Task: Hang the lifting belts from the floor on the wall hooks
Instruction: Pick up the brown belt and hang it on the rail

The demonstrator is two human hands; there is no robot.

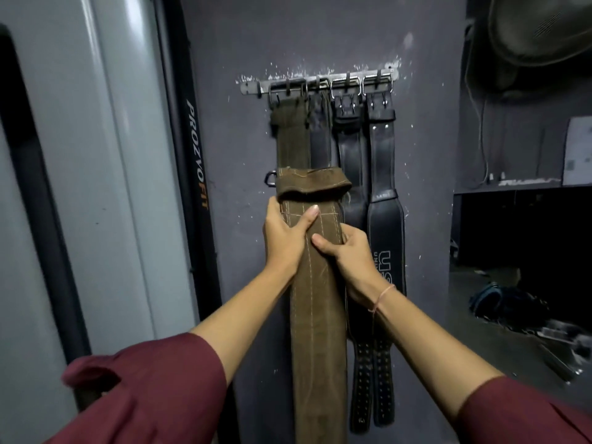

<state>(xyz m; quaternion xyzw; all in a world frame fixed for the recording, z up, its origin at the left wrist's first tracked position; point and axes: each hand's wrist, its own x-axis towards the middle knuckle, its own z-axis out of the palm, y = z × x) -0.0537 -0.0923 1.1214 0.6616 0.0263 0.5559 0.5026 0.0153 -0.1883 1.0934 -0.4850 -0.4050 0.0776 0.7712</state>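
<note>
- While the brown belt hangs by its buckle from the left end of the hook rail, both hands hold it below a folded-over flap that crosses its front.
- The left hand has its grip on the belt's left edge: the thumb lies across the stitched front and the fingers go behind, out of sight.
- The right hand sits slightly lower, its grip closed on the right edge, with the thumb on the front and the fingers curled round the side.
- A thin thread bracelet circles the right wrist, and maroon sleeves cover both forearms near the camera.
- Three black belts hang from the same rail just to the right of the brown one, flat against the dark wall; the outermost bears pale lettering.
- A small metal ring is fixed to the wall just left of the brown belt.
- A grey machine frame with a black lettered upright stands at the left.
- Dark, blurred objects lie on the floor at the right.
</note>
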